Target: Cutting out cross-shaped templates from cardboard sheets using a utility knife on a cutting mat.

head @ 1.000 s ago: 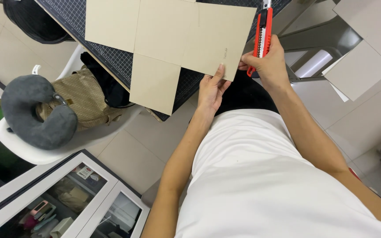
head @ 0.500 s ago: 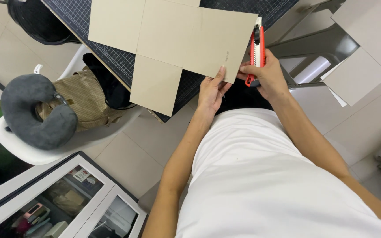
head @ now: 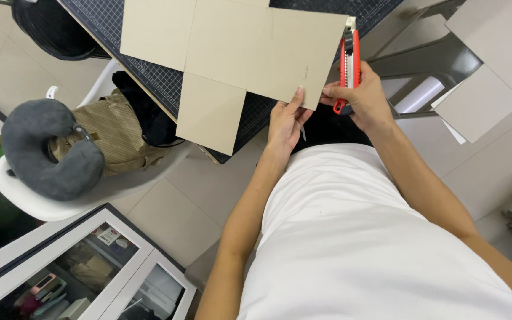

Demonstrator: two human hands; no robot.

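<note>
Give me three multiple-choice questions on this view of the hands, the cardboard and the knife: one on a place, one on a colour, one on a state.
1. Where does the neck pillow lie?
A. on the white chair
B. on the cutting mat
C. on the floor

2. What colour is the utility knife?
A. blue
B. red
C. yellow

3. What is the left hand doing?
A. hanging free
B. gripping the knife
C. holding the cardboard sheet at its edge

Answers: 1 A, the grey pillow rests on the chair seat beside a tan bag. 2 B, its body is red. 3 C, its fingers touch the sheet's corner while the right hand grips the knife.
</note>
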